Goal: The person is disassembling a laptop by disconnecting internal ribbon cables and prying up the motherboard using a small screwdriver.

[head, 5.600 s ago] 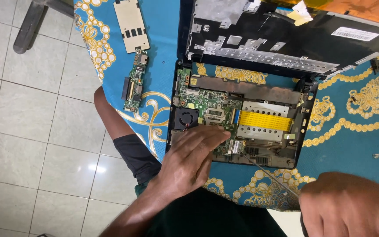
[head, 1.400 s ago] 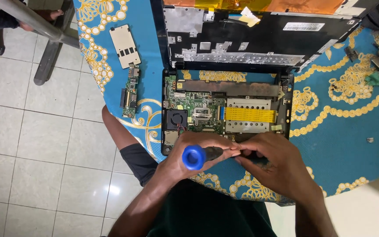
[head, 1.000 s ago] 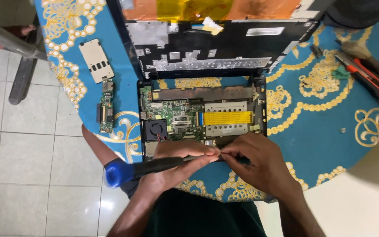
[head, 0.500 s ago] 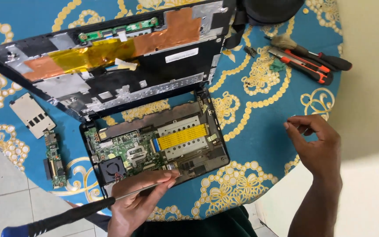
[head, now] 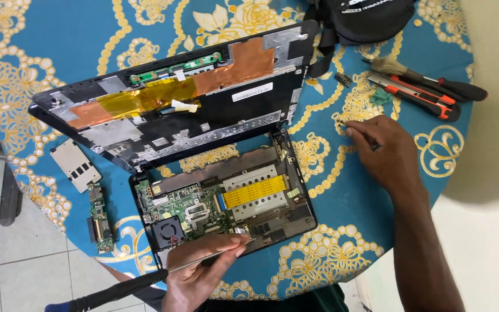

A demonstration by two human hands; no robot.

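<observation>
The screwdriver [head: 145, 282], long, thin and stiff, lies pinched in your left hand [head: 200, 271] at the near edge of the opened laptop [head: 226, 202], so grip its thicker dark handle, while your right hand [head: 385, 150] pinches something too small to identify on the tablecloth [head: 347, 196].

Both the left hand [head: 203, 268] and the right hand [head: 385, 151] are bare, with no gloves, rings or watch showing. The right forearm is bare too, with no sleeve in view. Dark clothing shows at the bottom edge, below the table.
</observation>
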